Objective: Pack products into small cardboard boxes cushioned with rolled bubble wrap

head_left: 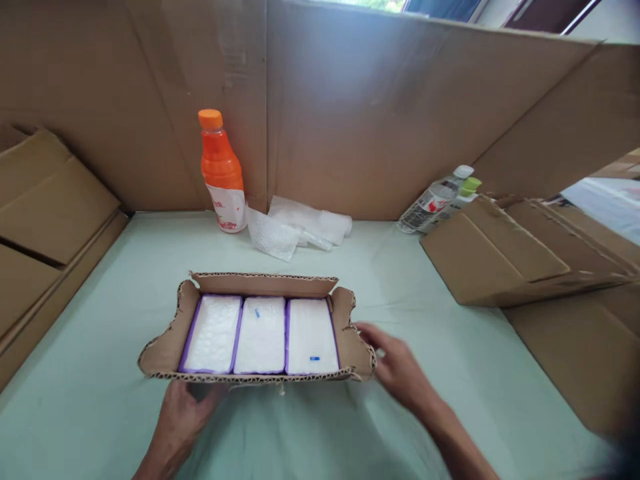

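Grasps an open cardboard box [265, 285] of three white packs [261, 340] with left hand [183, 408] at its near edge and right hand [396, 365] at its right end.

pale green surface [400, 287] before a tall brown cardboard wall [350, 120], bright daylight and greenery [380, 4] above its top edge

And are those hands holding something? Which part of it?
They're at a brown, rectangular, open cardboard box: left hand at the near side's left part, right hand at the right end. With contact partly hidden, a firm hold isn't certain.
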The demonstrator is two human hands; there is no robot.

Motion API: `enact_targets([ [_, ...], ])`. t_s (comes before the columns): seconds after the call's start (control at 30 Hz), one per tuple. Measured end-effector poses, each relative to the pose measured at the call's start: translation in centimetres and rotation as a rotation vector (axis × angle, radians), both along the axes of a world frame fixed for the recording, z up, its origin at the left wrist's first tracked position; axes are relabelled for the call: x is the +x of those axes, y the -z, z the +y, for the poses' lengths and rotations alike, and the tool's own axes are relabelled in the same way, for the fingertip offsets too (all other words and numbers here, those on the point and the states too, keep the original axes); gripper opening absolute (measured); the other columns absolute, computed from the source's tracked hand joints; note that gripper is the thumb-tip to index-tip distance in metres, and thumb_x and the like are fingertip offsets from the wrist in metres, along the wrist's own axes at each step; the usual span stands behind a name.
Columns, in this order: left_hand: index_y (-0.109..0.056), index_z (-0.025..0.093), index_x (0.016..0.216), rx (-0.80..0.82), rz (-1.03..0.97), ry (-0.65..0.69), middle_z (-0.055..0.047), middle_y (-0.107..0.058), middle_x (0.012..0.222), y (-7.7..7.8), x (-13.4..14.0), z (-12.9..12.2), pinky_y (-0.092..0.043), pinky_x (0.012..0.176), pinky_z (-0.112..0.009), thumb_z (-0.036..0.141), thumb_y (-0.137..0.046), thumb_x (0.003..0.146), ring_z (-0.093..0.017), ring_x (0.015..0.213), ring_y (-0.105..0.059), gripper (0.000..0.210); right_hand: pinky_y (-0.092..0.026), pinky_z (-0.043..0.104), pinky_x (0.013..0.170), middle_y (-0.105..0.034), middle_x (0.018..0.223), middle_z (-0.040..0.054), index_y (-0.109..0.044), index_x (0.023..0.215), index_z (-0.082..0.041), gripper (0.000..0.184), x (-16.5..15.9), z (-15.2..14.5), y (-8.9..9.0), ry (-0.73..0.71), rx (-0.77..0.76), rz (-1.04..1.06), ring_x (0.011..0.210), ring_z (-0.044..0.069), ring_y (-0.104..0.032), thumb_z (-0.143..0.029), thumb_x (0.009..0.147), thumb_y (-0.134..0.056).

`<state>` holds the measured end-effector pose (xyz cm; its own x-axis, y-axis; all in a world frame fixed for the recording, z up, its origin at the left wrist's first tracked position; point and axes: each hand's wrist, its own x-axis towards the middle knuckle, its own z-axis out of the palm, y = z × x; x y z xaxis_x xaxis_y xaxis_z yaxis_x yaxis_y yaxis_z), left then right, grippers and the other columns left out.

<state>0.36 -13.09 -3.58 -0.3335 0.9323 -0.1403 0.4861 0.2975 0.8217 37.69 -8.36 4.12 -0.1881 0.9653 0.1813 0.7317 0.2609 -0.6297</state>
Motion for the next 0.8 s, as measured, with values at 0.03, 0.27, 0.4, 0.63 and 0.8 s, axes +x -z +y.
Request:
enact_targets([
  [0.03,-0.069,0.019,0.102,0.019,-0.013,-0.016,-0.014,-0.075,0.104,-0.3,0.6,0.5,-0.054,0.094,-0.051,0.066,-0.072,0.066,-0.038,0.107,-0.068,0.06,-0.056,0.03,0.07,-0.077,0.091,0.0072,-0.071,0.094,-0.02,0.026,-0.9,-0.9,1.2,-0.015,-0.019,0.061,0.078,0.021,-0.07,-0.025,0.088,-0.047],
  [0.27,-0.057,0.016,0.118,0.196,-0.167,0.132,-0.012,-0.07,0.113,-2.7,4.7,9.3,-0.053,0.093,-0.044,0.051,-0.077,0.068,-0.03,0.107,-0.066,0.064,-0.046,0.029,0.058,-0.064,0.063,0.0036,-0.062,0.068,-0.017,0.03,-4.0,5.1,3.9,0.211,-0.137,0.246,0.063,0.02,-0.057,-0.034,0.084,-0.044],
  [0.4,-0.049,0.016,0.133,0.282,-0.185,0.142,-0.015,-0.063,0.129,-3.3,5.2,11.5,-0.047,0.102,-0.045,0.043,-0.073,0.075,-0.029,0.119,-0.06,0.069,-0.044,0.027,0.059,-0.062,0.067,-0.0004,-0.071,0.106,-0.013,0.038,-2.2,6.0,1.7,0.155,-0.223,0.229,0.06,0.015,-0.052,-0.033,0.087,-0.046],
  [0.63,-0.043,0.02,0.146,0.211,-0.41,0.246,-0.017,-0.053,0.145,-3.4,6.6,1.9,-0.039,0.112,-0.048,0.046,-0.071,0.079,-0.031,0.133,-0.051,0.077,-0.05,0.026,0.068,-0.074,0.093,0.0057,-0.073,0.116,-0.018,0.033,-3.5,-1.0,-2.2,-0.244,-0.405,0.374,0.077,0.015,-0.064,-0.035,0.092,-0.058],
  [0.8,-0.064,0.015,0.114,-0.258,-0.807,0.599,-0.007,-0.07,0.089,-5.5,7.5,-0.1,-0.052,0.07,-0.03,0.053,-0.074,0.072,-0.019,0.077,-0.066,0.057,-0.049,0.024,0.065,-0.073,0.091,0.0041,-0.07,0.122,-0.017,0.039,-6.5,-2.0,-2.1,-0.419,-0.52,0.443,0.074,0.013,-0.063,-0.036,0.089,-0.064],
])
